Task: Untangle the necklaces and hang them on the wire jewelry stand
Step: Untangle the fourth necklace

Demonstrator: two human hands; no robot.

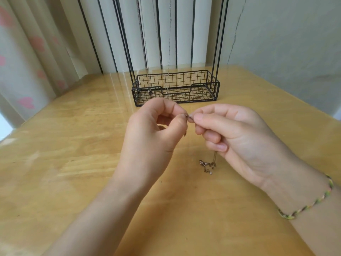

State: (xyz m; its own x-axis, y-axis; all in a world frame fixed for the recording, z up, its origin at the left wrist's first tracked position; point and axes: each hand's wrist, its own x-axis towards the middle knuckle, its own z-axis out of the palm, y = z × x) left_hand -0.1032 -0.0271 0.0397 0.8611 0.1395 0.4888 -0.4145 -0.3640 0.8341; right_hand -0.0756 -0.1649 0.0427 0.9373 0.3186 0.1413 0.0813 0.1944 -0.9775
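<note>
The left hand (155, 130) and right hand (230, 133) are meeting above a wooden table (73, 145). Each is pinching the small clasp end of a bronze-coloured necklace (203, 162). Its middle is hiding behind the right fingers, and its tail is bunching on the table. Behind them, the wire jewelry stand (175, 87) is running out of frame at the top, with faint chains (147, 52) hanging on it.

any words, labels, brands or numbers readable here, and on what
No readable text in this view. The black wire jewelry stand, the thin bronze chain necklace pinched by the left hand and right hand, the glossy wooden table, the cream curtain with pink hearts and the braided green wrist bracelet show no lettering.
</note>
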